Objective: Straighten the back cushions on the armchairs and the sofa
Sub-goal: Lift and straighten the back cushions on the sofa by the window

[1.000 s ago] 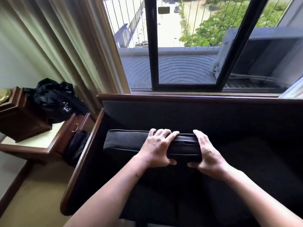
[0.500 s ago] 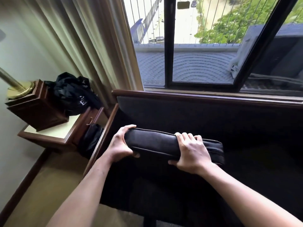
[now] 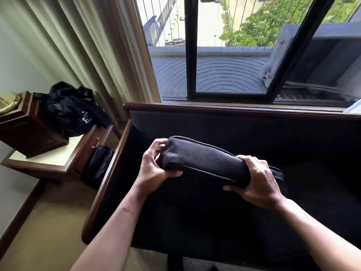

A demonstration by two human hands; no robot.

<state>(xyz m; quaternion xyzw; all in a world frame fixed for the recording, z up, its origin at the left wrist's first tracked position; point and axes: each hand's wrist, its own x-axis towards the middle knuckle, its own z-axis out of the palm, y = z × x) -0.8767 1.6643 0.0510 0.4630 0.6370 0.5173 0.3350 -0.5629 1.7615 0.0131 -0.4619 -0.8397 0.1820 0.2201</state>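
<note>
- Both hands are on the dark back cushion (image 3: 205,161), which is held up over the seat of a dark armchair (image 3: 234,130) in front of the window (image 3: 224,55).
- Left hand (image 3: 152,169) is at the cushion's left end: fingers curled over the top corner, thumb pressed underneath, a closed pinch on the fabric.
- Right hand (image 3: 257,178) is clamped round the cushion nearer its right end, fingers wrapped over the top edge and thumb below; a little of the cushion pokes out beyond it.
- The cushion sits tilted, left end higher and further back, right end lower and nearer the person. It looks clear of the chair's backrest, not leaning on it; whether its lower edge touches the seat is too dark to tell.
- Progress, as I read it: this cushion is mid-adjustment, not set. It has yet to stand upright and square against the backrest.
- Only this one seat is in view, so the other armchair and the sofa cannot be judged from here; I would count them as possibly left to do.
- Off to the left, a side table (image 3: 45,161) carries a wooden box (image 3: 25,132) and a heap of black cloth (image 3: 72,108), with a curtain (image 3: 97,45) behind; none of it is in the way.
</note>
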